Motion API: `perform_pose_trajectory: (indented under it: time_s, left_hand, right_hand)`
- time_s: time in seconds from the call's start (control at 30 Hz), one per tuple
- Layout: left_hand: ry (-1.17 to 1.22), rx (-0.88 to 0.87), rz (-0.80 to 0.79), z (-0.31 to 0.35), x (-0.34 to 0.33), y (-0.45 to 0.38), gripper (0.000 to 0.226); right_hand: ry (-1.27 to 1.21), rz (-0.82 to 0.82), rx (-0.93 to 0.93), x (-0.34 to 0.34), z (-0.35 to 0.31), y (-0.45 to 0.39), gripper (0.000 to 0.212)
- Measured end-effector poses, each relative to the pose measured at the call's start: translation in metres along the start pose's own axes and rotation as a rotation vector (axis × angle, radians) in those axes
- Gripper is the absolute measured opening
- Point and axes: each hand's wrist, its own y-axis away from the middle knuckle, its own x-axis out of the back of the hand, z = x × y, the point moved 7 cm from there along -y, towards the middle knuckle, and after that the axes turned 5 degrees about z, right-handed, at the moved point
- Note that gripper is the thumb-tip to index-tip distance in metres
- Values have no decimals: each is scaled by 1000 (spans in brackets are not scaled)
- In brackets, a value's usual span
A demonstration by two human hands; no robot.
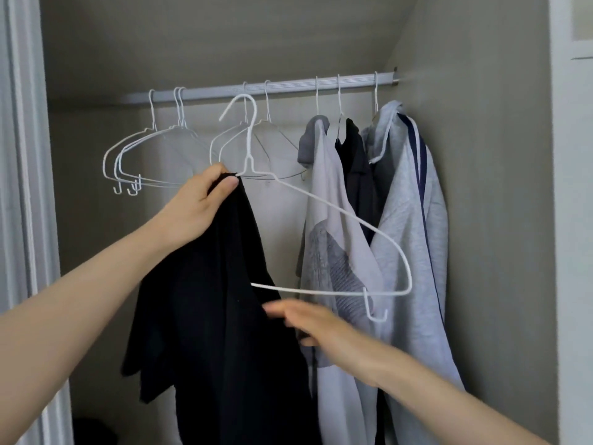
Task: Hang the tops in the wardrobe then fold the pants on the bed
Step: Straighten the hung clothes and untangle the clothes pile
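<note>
Wardrobe (481,220) interior, beige walls, sloped ceiling, one pale rail (288,86) running across under the slope.

On the rail, left to middle: a cluster of empty white wire hangers (128,155), bunched and overlapping, exact count not clear. On the rail, right part: three garments already hung, touching one another. From the left: a pale top with a grey collar (324,194); a dark top (357,162) squeezed between its neighbours; a light grey hooded jacket with navy stripes (414,226) against the right wall.

Black top (218,300), not on the rail, held in front of the opening and hanging in loose folds down past the lower edge of view. White hanger (337,213) partly inside it: one shoulder arm lost in the black cloth, the other arm and the lower bar sticking out bare to the right, tilted downward. Its hook sits just below the rail, not over it.

Left hand (205,200) grasps the black cloth bunched at the hanger's neck, thumb pressed over the fabric. Right hand (317,329), motion-blurred, fingers stretched out toward the cloth below the lower bar; contact cannot be told.

Dark shape (93,428) on the floor, lower left, unidentifiable. No readable writing or brand marks on any garment.
</note>
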Motion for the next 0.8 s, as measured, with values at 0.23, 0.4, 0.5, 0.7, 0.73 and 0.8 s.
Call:
perform_pose_trajectory:
  time_s: [0.23,0.4,0.5,0.7,0.73,0.8]
  left_hand:
    - [60,120,127,-36,21,5,14]
    - [-102,180,155,-78,46,28,12]
    - [-199,157,149,-86,47,39,18]
    - [-197,-48,181,-35,25,35,17]
    - [-179,-71,194,-28,25,34,16]
    - [-169,-79,205,-22,27,32,17]
  right_hand:
    - [1086,0,315,-11,13,22,34]
    - [1006,322,388,54,-13,27,20]
    - [831,411,498,70,-37,29,13]
    - [515,483,461,56,-68,6,22]
    - [454,500,430,55,-70,1,24]
    - [329,562,372,59,-73,-4,26]
